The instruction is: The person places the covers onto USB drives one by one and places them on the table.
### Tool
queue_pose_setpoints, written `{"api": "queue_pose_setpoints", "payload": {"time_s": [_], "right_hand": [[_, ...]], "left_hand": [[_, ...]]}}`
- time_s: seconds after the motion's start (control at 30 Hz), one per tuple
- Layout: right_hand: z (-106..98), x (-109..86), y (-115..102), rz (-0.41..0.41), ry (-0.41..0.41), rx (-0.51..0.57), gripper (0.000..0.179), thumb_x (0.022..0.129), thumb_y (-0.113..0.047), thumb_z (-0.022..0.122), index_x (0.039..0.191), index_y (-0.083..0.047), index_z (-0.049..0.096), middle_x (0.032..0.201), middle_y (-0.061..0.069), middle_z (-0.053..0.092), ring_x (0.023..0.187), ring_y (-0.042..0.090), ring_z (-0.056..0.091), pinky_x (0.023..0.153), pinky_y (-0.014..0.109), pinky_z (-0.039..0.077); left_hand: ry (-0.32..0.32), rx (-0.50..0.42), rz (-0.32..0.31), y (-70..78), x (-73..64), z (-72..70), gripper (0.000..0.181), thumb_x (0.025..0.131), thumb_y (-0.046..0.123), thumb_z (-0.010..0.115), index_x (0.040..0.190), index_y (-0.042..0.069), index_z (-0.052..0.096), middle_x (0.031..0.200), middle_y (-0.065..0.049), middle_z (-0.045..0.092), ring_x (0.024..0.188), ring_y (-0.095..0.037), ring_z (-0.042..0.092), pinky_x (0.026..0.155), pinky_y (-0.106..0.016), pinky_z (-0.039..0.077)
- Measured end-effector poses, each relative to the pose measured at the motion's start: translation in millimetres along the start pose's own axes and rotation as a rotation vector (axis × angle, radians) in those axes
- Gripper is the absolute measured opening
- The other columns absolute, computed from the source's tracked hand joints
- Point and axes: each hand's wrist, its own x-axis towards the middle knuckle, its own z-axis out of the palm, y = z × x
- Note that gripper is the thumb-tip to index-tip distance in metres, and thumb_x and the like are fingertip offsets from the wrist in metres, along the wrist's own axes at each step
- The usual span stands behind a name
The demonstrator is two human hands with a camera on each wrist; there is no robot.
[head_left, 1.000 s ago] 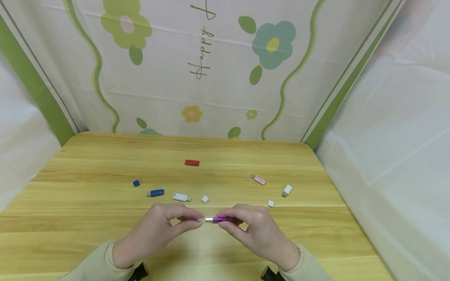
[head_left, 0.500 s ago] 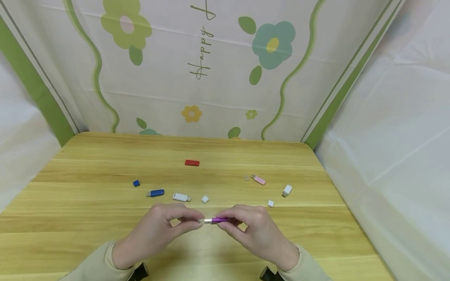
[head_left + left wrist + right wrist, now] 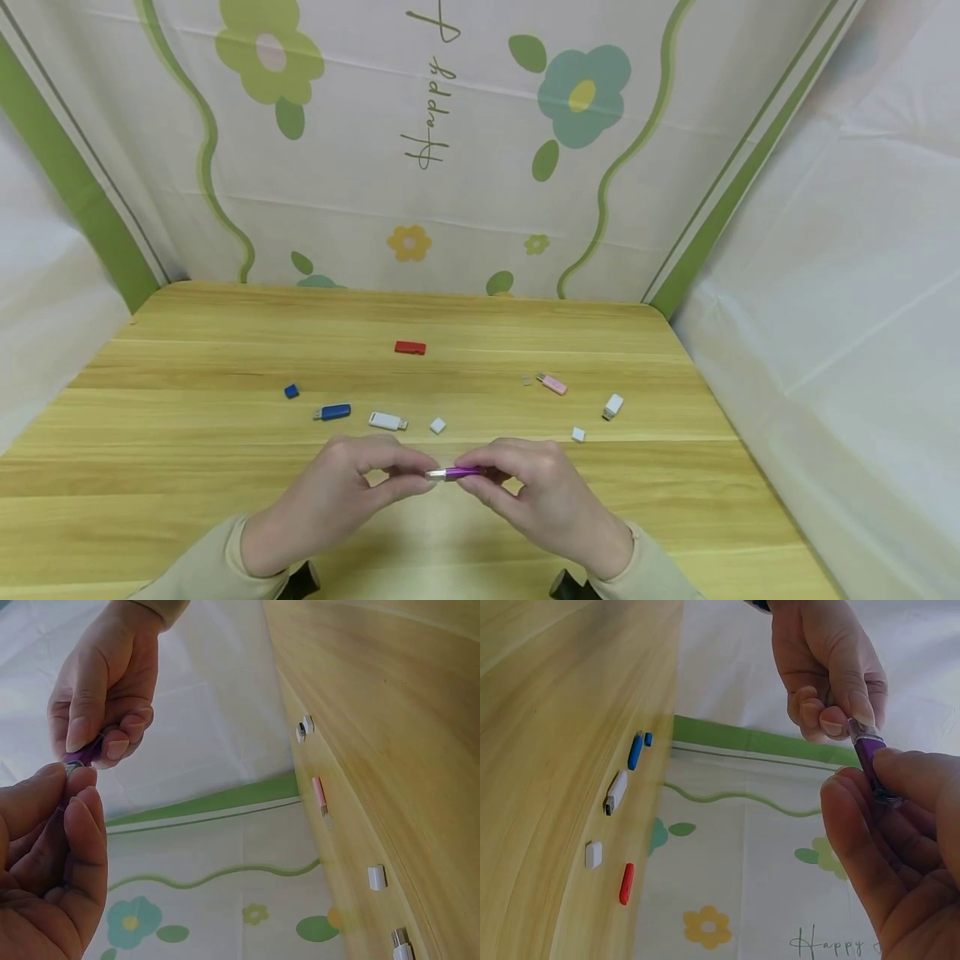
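In the head view my right hand (image 3: 542, 493) pinches a purple USB flash drive (image 3: 462, 472) between thumb and index finger, its silver plug toward the left. My left hand (image 3: 347, 493) pinches a small clear cap (image 3: 860, 729) at the plug end, with the fingertips hiding part of it. From the right wrist view the cap appears to sit around the plug; how far on it is, I cannot tell. Both hands hold these pieces above the table, just nearer to me than a white flash drive (image 3: 387, 421) and its white cap (image 3: 437, 426).
On the wooden table (image 3: 225, 467) lie a blue flash drive (image 3: 332, 412), a blue cap (image 3: 291, 391), a red flash drive (image 3: 410, 347), a pink one (image 3: 552, 383) beside a clear cap (image 3: 526, 380), and another white one (image 3: 612, 407) with a white cap (image 3: 578, 435).
The right hand has moved slightly left with the purple flash drive. The gap between plug and clear cap has closed, and the fingertips of both hands are nearer each other.
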Motion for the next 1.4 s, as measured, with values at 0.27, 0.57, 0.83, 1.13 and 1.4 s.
{"api": "queue_pose_setpoints", "payload": {"time_s": [0.27, 0.57, 0.83, 1.13, 1.4], "right_hand": [[0.9, 1.1, -2.4, -0.012, 0.000, -0.005, 0.013, 0.092, -0.003, 0.069, 0.105, -0.005, 0.070, 0.095, 0.002, 0.073, 0.082, 0.000, 0.066, 0.068, 0.012, 0.052], [1.9, 2.2, -3.5, -0.040, 0.007, -0.025, 0.012, 0.093, -0.004, 0.069, 0.104, -0.004, 0.070, 0.096, 0.002, 0.074, 0.084, 0.002, 0.067, 0.069, 0.012, 0.052], [4.2, 3.6, -4.5, -0.071, 0.015, -0.032, 0.015, 0.088, 0.000, 0.072, 0.103, -0.002, 0.071, 0.093, 0.005, 0.074, 0.083, 0.007, 0.070, 0.071, 0.014, 0.053], [5.9, 2.8, -4.3, -0.102, 0.029, -0.072, 0.012, 0.090, -0.005, 0.071, 0.102, -0.002, 0.071, 0.090, 0.004, 0.074, 0.081, 0.007, 0.070, 0.073, 0.014, 0.053], [9.3, 1.0, -6.4, -0.103, 0.050, -0.134, 0.010, 0.087, -0.005, 0.074, 0.096, -0.003, 0.071, 0.086, 0.002, 0.074, 0.078, 0.005, 0.069, 0.072, 0.012, 0.052]], "left_hand": [[0.004, -0.007, 0.032, 0.4, 1.0, 1.3, 0.022, 0.081, 0.000, 0.079, 0.099, 0.012, 0.076, 0.088, 0.004, 0.073, 0.073, -0.005, 0.065, 0.062, -0.017, 0.052], [-0.007, -0.030, 0.050, 0.9, 2.1, 1.6, 0.021, 0.081, 0.001, 0.078, 0.100, 0.010, 0.076, 0.091, 0.001, 0.074, 0.078, -0.008, 0.067, 0.065, -0.019, 0.053], [-0.018, -0.056, 0.029, 5.2, 2.4, 0.9, 0.018, 0.081, 0.002, 0.078, 0.099, 0.008, 0.077, 0.089, 0.001, 0.075, 0.077, -0.007, 0.068, 0.066, -0.020, 0.054], [-0.042, -0.084, 0.030, 4.0, 2.2, 2.2, 0.016, 0.082, 0.005, 0.078, 0.098, 0.007, 0.077, 0.087, 0.000, 0.075, 0.078, -0.006, 0.069, 0.067, -0.021, 0.055], [-0.052, -0.084, 0.035, 3.8, 1.4, 6.1, 0.014, 0.080, 0.004, 0.079, 0.094, 0.006, 0.077, 0.085, 0.000, 0.075, 0.078, -0.005, 0.069, 0.065, -0.020, 0.055]]}}
